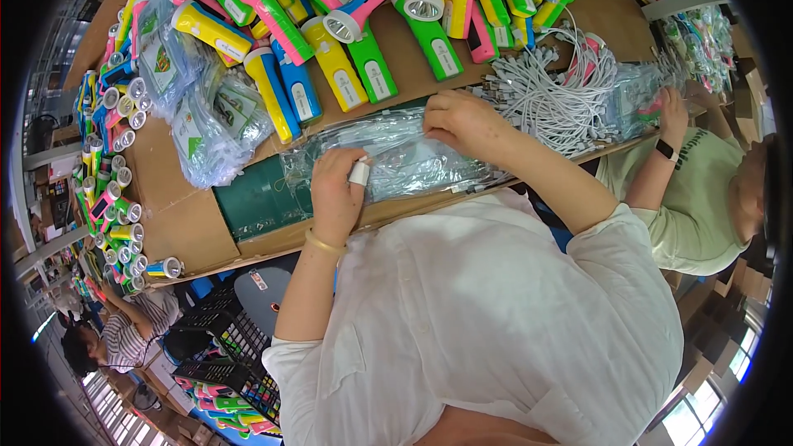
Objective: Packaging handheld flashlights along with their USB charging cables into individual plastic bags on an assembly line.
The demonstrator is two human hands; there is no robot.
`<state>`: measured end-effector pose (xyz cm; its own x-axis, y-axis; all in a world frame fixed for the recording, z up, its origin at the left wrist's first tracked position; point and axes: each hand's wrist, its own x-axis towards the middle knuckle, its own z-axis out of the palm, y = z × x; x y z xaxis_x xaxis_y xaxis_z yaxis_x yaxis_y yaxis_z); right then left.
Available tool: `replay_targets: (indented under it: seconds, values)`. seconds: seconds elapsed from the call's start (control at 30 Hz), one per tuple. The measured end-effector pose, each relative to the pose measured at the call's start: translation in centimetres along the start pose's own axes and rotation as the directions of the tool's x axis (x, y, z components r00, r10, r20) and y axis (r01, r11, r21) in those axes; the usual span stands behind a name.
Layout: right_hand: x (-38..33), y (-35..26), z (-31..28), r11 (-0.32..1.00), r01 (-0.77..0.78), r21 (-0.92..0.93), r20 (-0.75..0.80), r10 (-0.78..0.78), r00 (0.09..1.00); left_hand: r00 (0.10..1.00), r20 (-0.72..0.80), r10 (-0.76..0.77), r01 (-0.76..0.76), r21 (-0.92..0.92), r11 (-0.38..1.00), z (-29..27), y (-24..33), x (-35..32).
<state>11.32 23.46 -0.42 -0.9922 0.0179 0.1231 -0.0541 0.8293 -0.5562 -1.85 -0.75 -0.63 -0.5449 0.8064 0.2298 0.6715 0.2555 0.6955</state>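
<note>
Left hand [336,190], a taped fingertip showing, is pressed flat and unclenched on the stack of clear bags [388,157], whose long axis runs nine to three along the bench [186,223]. Right hand [462,120] pinches the stack's far edge. Torches [347,41] are heaped at twelve o'clock, white cables [553,95] at two.

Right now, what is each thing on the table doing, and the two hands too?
Left hand: open, resting flat on the clear plastic bags, one finger taped white.
Right hand: fingers curled, pressing on the bags' far edge.
Clear plastic bags: empty, lying flat in a stack.
Flashlights: unpacked, heaped in a loose pile.
White cables: bundled, piled together.
Filled bags: stuffed, lying on the cardboard.
</note>
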Motion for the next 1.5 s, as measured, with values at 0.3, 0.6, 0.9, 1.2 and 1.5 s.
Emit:
replay_targets:
  seconds: [0.3, 0.6, 0.9, 1.2, 1.5]
  values:
    - [2.3, -3.4, 1.9, 0.930, 0.238, 0.280, -0.003, -0.247, 0.969, 0.967, 0.046, -0.249, 0.252, -0.257, 0.933, -0.7, 1.1, -1.4]
    - [1.8, -3.0, 2.4, 0.904, 0.232, 0.360, -0.021, -0.240, 0.970, 0.998, -0.006, 0.063, -0.063, -0.102, 0.993, -1.4, 1.1, -1.0]
    - [0.1, 1.7, -6.0, 0.924, -0.173, 0.340, 0.109, 0.144, 0.984, 0.981, 0.057, 0.184, -0.178, -0.094, 0.979, -2.1, 0.8, -1.7]
    - [9.6, 7.1, -8.3, 0.734, -0.661, -0.154, -0.563, 0.485, 0.669, 0.842, 0.252, 0.477, -0.396, -0.311, 0.864, 0.3, 3.9, 0.5]
    - [6.4, 3.4, -8.6, 0.912, -0.318, 0.258, -0.422, 0.403, 0.812, 0.971, 0.155, 0.181, -0.115, -0.359, 0.926, -0.5, 2.8, -0.3]
